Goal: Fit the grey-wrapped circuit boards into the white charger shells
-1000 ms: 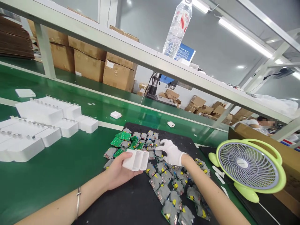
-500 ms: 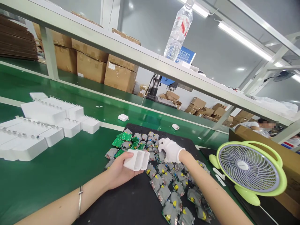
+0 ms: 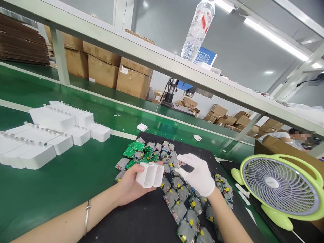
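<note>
My left hand (image 3: 130, 187) is bare and closed around two white casings (image 3: 149, 174) that lie side by side, thumb on top and fingers underneath, with their hollow ends facing my right hand (image 3: 196, 173). That one wears a white glove; its thumb and forefinger curve toward each other with a gap between them. Right at their tips is a grey-coated board (image 3: 174, 162), but I cannot tell whether I am pinching it or only have my fingers beside it.

Below and around my gloved hand, many more grey boards (image 3: 179, 210) with yellow patches spread over a black mat (image 3: 134, 219). Just beyond my left hand, a few green boards (image 3: 138, 145) lie among them, bare side up. The mat sits on the green counter (image 3: 88, 168).

Well to the left of my left hand, white housings (image 3: 54, 119) stand packed in rows, metal prongs along their tops. Past both hands, a white plug (image 3: 142, 127) and a second plug (image 3: 197, 137) rest apart from each other. To the right of my gloved hand are thin white strips (image 3: 244, 198) and a lime-green fan (image 3: 279, 189). Above and beyond my hands, a water bottle (image 3: 198, 30) stands on a shelf (image 3: 152, 55).
</note>
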`<state>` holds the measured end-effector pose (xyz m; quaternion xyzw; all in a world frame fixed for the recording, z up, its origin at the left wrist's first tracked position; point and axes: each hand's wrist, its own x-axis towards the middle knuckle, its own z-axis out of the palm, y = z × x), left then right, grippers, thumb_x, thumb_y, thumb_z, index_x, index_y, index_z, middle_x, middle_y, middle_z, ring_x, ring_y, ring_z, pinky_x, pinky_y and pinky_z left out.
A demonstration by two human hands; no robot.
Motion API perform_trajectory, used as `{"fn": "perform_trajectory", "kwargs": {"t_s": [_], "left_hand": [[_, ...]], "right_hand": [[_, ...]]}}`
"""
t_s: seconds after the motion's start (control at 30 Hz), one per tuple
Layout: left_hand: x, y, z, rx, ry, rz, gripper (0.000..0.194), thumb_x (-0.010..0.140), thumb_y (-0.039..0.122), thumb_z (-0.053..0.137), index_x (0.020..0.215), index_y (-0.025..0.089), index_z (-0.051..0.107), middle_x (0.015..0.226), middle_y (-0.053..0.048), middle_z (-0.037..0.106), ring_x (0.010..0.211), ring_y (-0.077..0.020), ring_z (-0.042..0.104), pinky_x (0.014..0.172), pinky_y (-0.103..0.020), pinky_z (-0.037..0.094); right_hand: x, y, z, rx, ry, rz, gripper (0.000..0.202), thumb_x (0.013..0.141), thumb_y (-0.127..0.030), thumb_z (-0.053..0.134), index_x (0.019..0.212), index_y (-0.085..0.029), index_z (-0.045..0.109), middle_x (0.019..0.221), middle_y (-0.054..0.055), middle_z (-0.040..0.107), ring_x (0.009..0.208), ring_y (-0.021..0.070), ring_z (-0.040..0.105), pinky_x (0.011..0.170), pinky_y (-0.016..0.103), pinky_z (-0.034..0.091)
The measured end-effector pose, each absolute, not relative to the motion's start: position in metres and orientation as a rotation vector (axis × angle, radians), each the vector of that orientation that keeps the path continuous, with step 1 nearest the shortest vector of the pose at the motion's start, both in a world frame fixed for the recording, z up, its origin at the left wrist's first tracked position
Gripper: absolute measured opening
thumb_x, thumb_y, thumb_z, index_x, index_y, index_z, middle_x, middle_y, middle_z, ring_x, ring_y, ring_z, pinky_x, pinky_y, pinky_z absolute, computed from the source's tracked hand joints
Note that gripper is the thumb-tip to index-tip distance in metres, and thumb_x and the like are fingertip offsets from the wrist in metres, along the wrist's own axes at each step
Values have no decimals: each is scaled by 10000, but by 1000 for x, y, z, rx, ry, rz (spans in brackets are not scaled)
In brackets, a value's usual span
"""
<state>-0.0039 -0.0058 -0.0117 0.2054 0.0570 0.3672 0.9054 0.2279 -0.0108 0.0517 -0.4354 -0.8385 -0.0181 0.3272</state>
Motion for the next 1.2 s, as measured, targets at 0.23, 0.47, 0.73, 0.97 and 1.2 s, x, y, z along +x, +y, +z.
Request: {"fn": "perform_trajectory", "kwargs": {"t_s": [0.23,0.47,0.73,0.97,1.2], "left_hand": [[-1,-5,-21,413,150,778,401,700,284,545,1050,118,647,969,-93,688,869,-216,597,777,-315,410],[2,-10,-23,387,305,807,358,719,313,605,1011,114,663,940,-96,706,838,-210,632,749,-303,468],[-2,-8,-22,300,332,837,234,690,253,648,903,161,679,847,-48,718,769,-169,647,714,-266,490],[-2,-6,-24,442,248,803,508,642,278,627,1132,145,616,1003,-82,687,851,-209,617,749,-286,445],[-2,-9,-21,506,168,738,598,606,248,652,1195,172,578,962,-71,682,848,-216,600,755,-308,430]], "right_hand": [[196,-37,34,-889,-1927,151,382,708,-72,621,1033,-272,639,1022,29,649,914,152,632,787,266,541],[185,-52,10,-1022,-1914,435,654,585,-43,663,1192,-258,550,1208,68,556,1121,218,540,961,354,466],[182,-54,5,-1115,-1517,663,447,617,-55,654,1028,-231,635,1073,61,614,837,174,650,646,242,581],[191,-56,15,-944,-1812,133,370,704,-33,603,996,-262,601,1008,41,601,863,147,616,739,248,540],[194,-54,19,-841,-1981,-139,375,737,-52,590,1030,-279,531,970,27,625,888,153,592,767,307,515]]}}
